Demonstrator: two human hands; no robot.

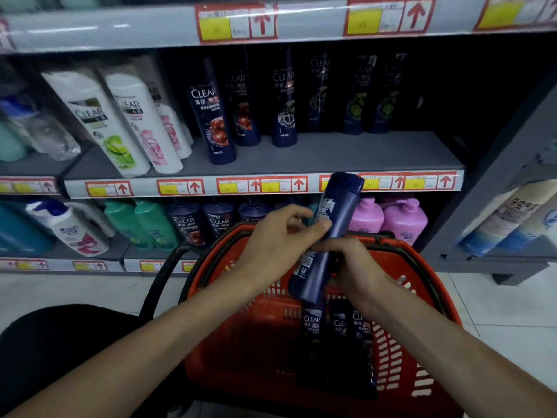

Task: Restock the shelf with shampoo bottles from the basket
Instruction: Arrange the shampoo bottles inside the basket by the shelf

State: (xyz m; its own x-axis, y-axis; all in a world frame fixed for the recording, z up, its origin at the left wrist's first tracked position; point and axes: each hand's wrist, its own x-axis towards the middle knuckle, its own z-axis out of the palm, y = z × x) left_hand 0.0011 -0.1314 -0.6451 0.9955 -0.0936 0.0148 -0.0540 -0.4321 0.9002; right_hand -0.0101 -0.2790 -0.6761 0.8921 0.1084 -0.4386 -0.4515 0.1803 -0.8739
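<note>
A dark blue shampoo bottle [328, 236] is held tilted above the red basket [262, 327], its back label facing me. My left hand [280, 236] holds it from the left with the thumb across its middle. My right hand [352, 260] grips it from the right, lower down. More dark blue Clear bottles [337, 330] lie in the basket below. The middle shelf [301, 155] carries a row of dark Clear bottles [211, 116] toward its back, with bare shelf in front and to the right.
White Clear bottles [120, 119] lean at the shelf's left. The lower shelf holds green bottles [144, 224], dark bottles and pink bottles [398, 218]. Price tags line the shelf edge [262, 185]. A grey side rack [512, 206] stands at right. The floor is tiled.
</note>
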